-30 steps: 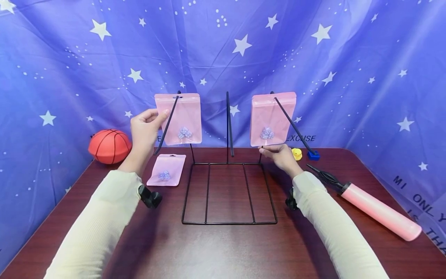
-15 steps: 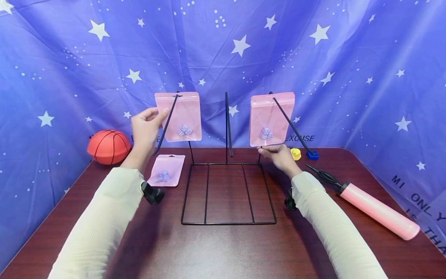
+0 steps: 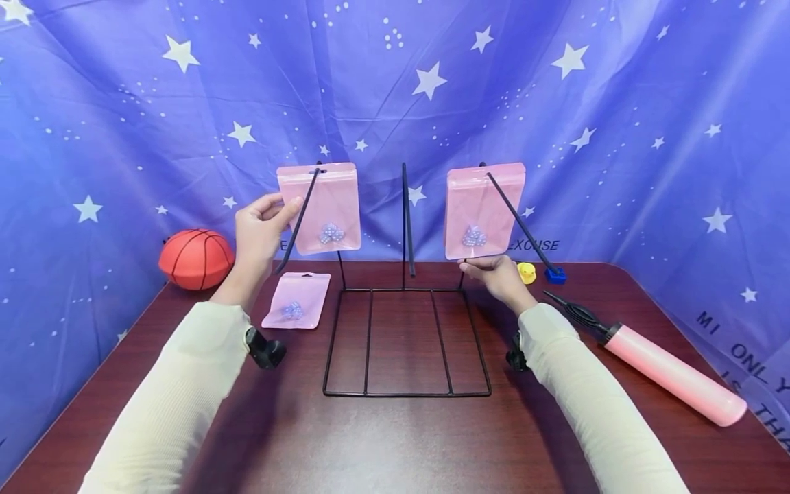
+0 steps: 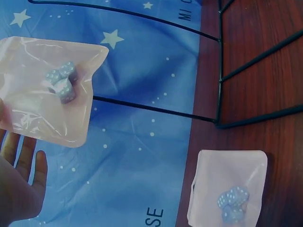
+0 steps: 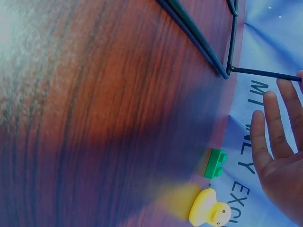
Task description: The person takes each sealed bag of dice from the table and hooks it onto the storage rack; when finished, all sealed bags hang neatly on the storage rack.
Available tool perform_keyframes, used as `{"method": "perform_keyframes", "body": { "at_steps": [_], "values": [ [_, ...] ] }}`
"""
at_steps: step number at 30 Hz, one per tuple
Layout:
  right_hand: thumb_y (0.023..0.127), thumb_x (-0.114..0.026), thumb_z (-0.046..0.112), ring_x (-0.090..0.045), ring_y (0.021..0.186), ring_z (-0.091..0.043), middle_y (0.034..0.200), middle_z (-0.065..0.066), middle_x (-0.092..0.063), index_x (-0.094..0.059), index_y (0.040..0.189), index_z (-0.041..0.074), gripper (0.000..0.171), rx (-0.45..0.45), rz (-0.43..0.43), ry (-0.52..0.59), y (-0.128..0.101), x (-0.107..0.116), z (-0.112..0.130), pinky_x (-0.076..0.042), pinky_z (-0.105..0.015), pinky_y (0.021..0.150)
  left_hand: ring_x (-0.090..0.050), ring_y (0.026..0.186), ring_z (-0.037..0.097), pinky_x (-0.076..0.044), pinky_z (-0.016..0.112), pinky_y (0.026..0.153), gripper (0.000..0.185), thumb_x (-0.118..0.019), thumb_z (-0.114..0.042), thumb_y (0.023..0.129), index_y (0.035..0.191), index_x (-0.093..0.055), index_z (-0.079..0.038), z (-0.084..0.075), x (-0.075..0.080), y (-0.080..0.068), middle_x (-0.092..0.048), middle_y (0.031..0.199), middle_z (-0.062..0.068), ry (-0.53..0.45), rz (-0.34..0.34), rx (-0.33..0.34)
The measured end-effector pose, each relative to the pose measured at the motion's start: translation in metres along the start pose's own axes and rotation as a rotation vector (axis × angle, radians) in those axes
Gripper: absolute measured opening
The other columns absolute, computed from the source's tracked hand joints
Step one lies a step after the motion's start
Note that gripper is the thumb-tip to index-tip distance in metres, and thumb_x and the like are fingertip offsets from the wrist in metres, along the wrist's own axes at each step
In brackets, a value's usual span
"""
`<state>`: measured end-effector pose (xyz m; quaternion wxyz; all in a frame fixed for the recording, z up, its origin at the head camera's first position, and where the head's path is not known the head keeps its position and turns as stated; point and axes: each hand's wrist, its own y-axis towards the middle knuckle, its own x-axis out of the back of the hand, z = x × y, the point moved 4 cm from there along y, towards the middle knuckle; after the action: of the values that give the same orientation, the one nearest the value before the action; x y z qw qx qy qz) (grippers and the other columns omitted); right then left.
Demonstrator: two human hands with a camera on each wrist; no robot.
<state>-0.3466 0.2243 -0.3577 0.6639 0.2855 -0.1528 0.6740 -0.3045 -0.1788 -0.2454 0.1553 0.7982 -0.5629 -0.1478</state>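
My left hand (image 3: 262,223) pinches the left edge of a pink zip bag (image 3: 339,206) between thumb and fingers. The bag's slot is on the left prong (image 3: 300,214) of a black wire rack (image 3: 407,395). Dotted dice (image 4: 64,82) show through the plastic in the left wrist view. On the right prong (image 3: 518,219) hangs another pink bag (image 3: 487,206), also with dice. Below it my right hand (image 3: 496,276) pinches the rack's upright between thumb and forefinger, its other fingers extended in the right wrist view. The middle prong (image 3: 409,233) bears no bag.
A third pink bag (image 3: 311,295) with dice lies on the table left of the rack base. An orange basketball (image 3: 197,259) sits at the back left. At right are a yellow duck (image 3: 527,273), a blue block (image 3: 556,276), a green block (image 5: 215,163) and a pink hand pump (image 3: 673,374).
The left bag's lower edge sits slightly higher than a second ago. Both hands keep their hold, and the rack stays in place.
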Motion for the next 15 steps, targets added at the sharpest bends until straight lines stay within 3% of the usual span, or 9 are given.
{"method": "perform_keyframes", "body": {
  "at_steps": [8,15],
  "values": [
    [0.096,-0.073,0.032,-0.063,0.118,-0.032,0.120,-0.019,-0.071,-0.075,0.119,0.002,0.038,-0.011,0.004,-0.002,0.001,0.000,-0.002,-0.049,-0.048,0.102,-0.066,0.078,-0.001,-0.048,0.019,0.075,0.040,-0.077,-0.013,0.092,0.125,-0.068,0.007,0.008,0.016,-0.010,-0.070,0.073,-0.023,0.058,0.052,0.025],
    [0.097,-0.072,0.032,-0.063,0.117,-0.033,0.122,-0.020,-0.070,-0.074,0.121,0.002,0.039,-0.013,0.012,-0.009,0.002,-0.001,-0.001,-0.050,-0.049,0.100,-0.069,0.087,0.001,-0.047,0.018,0.081,0.034,-0.078,-0.018,0.092,0.124,-0.072,-0.006,0.018,0.036,-0.018,-0.073,0.081,-0.022,0.100,0.114,0.043]
  ]
}}
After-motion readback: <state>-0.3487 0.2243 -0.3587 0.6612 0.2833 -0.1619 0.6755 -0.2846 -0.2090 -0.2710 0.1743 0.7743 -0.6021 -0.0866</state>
